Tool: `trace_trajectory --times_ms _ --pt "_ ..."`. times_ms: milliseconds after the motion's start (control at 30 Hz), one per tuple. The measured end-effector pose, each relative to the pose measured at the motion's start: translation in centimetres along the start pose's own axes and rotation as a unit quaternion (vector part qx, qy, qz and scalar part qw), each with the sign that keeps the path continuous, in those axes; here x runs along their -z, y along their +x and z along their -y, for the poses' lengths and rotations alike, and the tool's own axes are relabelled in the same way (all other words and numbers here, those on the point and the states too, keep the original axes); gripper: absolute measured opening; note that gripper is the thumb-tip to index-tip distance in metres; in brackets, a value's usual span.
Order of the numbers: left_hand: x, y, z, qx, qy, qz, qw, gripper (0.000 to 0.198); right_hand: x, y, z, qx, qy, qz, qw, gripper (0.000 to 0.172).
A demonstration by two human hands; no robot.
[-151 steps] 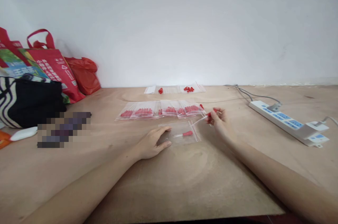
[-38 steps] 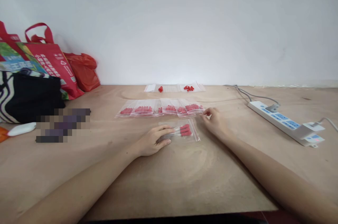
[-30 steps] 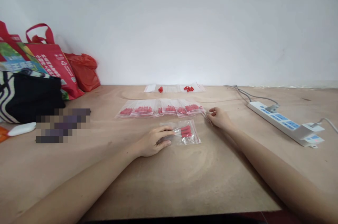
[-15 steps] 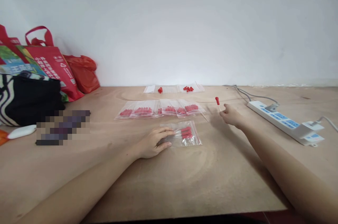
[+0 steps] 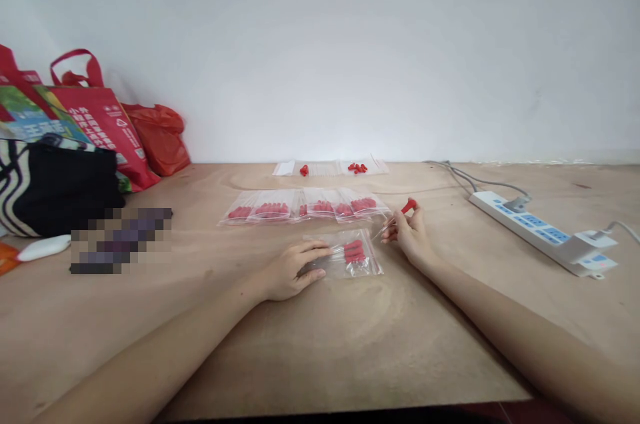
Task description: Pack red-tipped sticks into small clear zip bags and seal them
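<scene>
A small clear zip bag with several red-bulbed droppers inside lies on the wooden table. My left hand rests on the bag's left end, fingers curled and pressing it down. My right hand is just right of the bag's open end, pinching a thin clear dropper with a red bulb; its tip points toward the bag mouth. Behind the bag lies a row of filled zip bags with red droppers.
At the back by the wall lie flat bags with loose red bulbs. A white power strip with cables sits at the right. Red shopping bags, a black striped bag and a white object are at the left.
My right hand picked up a dropper near the filled bags, lifted it to the right, then brought it back beside the open bag. The bag holds more droppers than five seconds ago. My left hand stayed put.
</scene>
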State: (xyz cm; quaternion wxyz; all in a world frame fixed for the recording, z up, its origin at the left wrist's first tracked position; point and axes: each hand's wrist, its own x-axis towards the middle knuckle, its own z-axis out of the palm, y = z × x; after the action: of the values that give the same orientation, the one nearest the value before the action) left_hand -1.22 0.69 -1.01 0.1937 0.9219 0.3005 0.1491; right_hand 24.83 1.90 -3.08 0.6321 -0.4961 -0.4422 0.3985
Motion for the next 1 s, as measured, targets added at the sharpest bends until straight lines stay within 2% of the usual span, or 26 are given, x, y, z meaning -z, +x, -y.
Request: trace_trajectory --times_ms 167,333,500,600,733,900,1000 --pt "0.0 0.0 0.0 0.005 0.002 0.009 1.000 0.039 0.0 0.3 -0.4 -0.002 0.001 -0.021 1.000 0.043" --pt "0.0 0.1 0.0 0.013 0.014 0.020 1.000 0.039 -0.6 -0.1 0.0 -0.057 0.049 -0.024 0.997 0.034" --pt "0.0 0.2 -0.1 0.006 0.022 0.015 1.000 0.039 -1.3 -1.0 0.0 -0.074 0.073 -0.039 0.994 0.043" --pt "0.0 0.2 -0.1 0.003 0.022 0.012 1.000 0.039 -1.6 -1.3 -0.1 -0.063 0.091 -0.018 0.994 0.048" --pt "0.0 0.2 0.0 0.000 0.018 0.006 1.000 0.039 -1.9 -1.3 -0.4 -0.066 0.087 0.026 0.994 0.044" --pt "0.0 0.2 0.0 0.000 0.011 0.001 1.000 0.040 -1.7 -1.2 -0.4 -0.075 0.050 0.064 0.994 0.036" --pt "0.0 0.2 -0.1 0.002 0.010 0.004 1.000 0.041 -1.6 -1.5 -0.1 -0.074 0.009 0.074 0.994 0.039"
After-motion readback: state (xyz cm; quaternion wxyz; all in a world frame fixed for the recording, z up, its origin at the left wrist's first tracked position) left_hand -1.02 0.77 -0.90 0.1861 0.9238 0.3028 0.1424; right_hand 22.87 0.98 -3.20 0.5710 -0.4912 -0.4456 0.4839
